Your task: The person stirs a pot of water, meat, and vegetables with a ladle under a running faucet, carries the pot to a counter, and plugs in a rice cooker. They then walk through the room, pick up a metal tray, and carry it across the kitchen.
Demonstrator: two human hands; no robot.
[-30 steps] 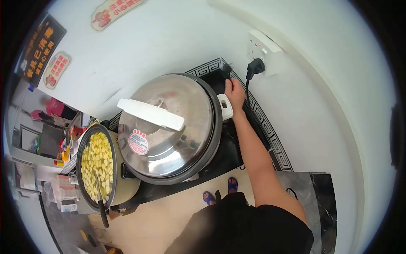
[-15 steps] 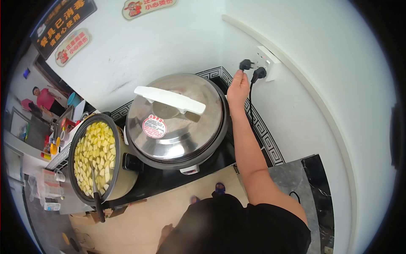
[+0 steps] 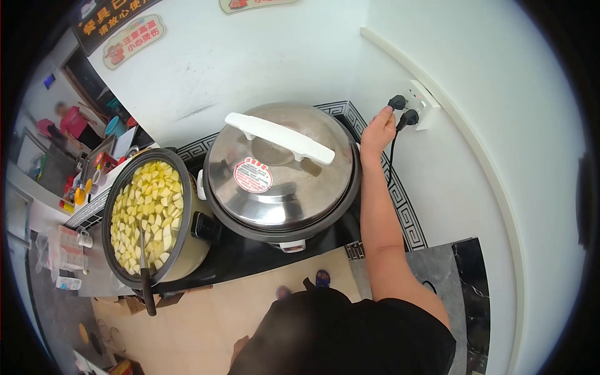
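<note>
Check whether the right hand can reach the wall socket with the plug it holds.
Probably yes. The right hand holds the black plug close beside the wall socket, with nothing between them; the cooker lid lies clear to one side. A second plug already sits in one outlet.

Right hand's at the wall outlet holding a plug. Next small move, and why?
Probably ease the black plug the last bit toward the white wall outlet and line it up with the free slots. The right hand pinches it just short of the outlet, and a second plug already sits in the outlet beside it.
</note>
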